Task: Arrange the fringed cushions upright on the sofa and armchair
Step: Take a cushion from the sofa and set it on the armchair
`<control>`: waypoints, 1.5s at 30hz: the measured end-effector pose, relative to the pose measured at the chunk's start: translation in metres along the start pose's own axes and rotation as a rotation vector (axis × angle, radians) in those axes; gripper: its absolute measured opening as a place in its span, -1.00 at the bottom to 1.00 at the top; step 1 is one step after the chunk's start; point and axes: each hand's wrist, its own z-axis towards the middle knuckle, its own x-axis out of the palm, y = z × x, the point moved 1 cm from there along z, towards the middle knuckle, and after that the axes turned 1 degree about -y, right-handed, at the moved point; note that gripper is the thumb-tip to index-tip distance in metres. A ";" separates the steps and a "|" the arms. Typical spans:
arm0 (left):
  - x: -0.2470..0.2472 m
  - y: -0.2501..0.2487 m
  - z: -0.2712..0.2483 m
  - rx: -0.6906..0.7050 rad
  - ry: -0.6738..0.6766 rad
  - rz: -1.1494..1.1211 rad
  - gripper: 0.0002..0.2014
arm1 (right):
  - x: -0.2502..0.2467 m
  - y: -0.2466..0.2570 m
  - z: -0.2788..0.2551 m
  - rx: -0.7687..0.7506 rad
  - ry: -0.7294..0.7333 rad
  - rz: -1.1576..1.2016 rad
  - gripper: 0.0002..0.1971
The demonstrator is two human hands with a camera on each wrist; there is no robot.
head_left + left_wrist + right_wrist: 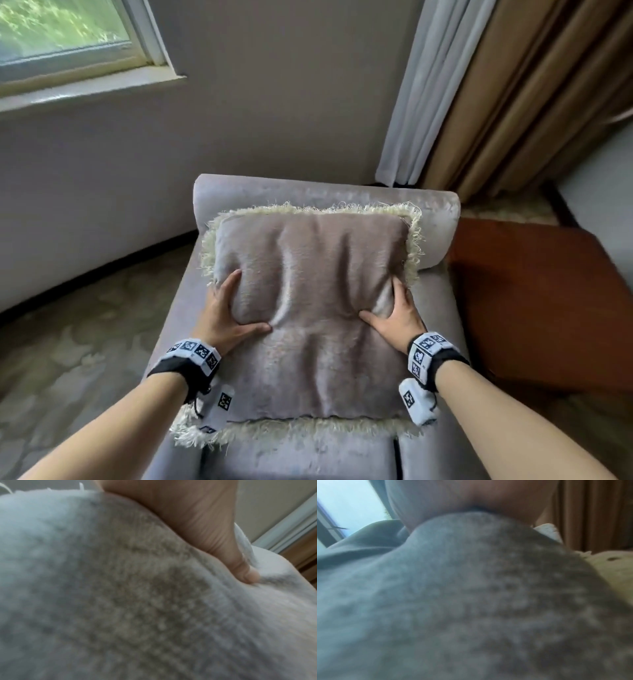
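A grey-beige plush cushion (315, 274) with a cream fringe leans back against the backrest of the grey armchair (438, 212), its lower edge on the seat. My left hand (248, 303) grips its left side, thumb dug into the front and fingers running up the edge. On the other side my right hand (380, 298) holds it the same way, bunching the fabric. In the left wrist view the thumb (247, 574) presses into the cushion (120, 601). Blurred cushion (471, 601) fills the right wrist view under my palm.
A reddish-brown piece of furniture (534, 308) stands close to the right of the armchair. Tan and white curtains (513, 102) hang behind it. A window (68, 34) is at the upper left, above a plain wall. Patterned carpet (85, 342) lies left of the chair.
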 end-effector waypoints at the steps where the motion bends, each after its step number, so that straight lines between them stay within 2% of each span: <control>1: 0.003 0.004 0.014 0.008 0.026 -0.004 0.25 | 0.000 -0.002 0.005 0.022 -0.017 -0.003 0.15; 5: 0.019 0.012 0.059 0.039 0.071 0.002 0.26 | 0.000 -0.008 0.025 0.079 -0.068 -0.020 0.15; 9: 0.041 0.029 0.096 0.047 0.058 -0.010 0.26 | 0.015 -0.016 0.059 0.061 -0.099 -0.031 0.12; 13: 0.071 0.058 0.127 0.004 0.056 0.011 0.30 | 0.041 -0.034 0.097 0.063 -0.102 -0.033 0.13; 18: 0.115 0.100 0.162 -0.023 0.051 0.073 0.31 | 0.091 -0.086 0.141 0.108 -0.137 0.019 0.15; 23: 0.176 0.156 0.157 0.016 -0.007 0.121 0.18 | 0.136 -0.144 0.170 0.162 -0.190 0.077 0.20; 29: 0.234 0.195 0.171 -0.032 -0.069 0.168 -0.05 | 0.185 -0.200 0.196 0.081 -0.213 0.153 0.27; 31: 0.241 0.201 0.177 -0.055 -0.075 0.207 -0.15 | 0.196 -0.213 0.204 0.063 -0.215 0.179 0.22; 34: 0.250 0.216 0.186 -0.084 -0.044 0.250 -0.21 | 0.211 -0.233 0.218 0.076 -0.205 0.187 0.03; 38: 0.257 0.229 0.190 -0.084 -0.013 0.302 -0.21 | 0.230 -0.256 0.225 0.136 -0.100 0.119 0.15; 42: 0.255 0.223 0.188 -0.024 -0.033 0.336 -0.14 | 0.225 -0.256 0.229 0.052 -0.096 0.073 0.06; 45: 0.247 0.221 0.183 0.060 0.005 0.395 -0.03 | 0.212 -0.249 0.222 -0.009 -0.101 0.042 0.13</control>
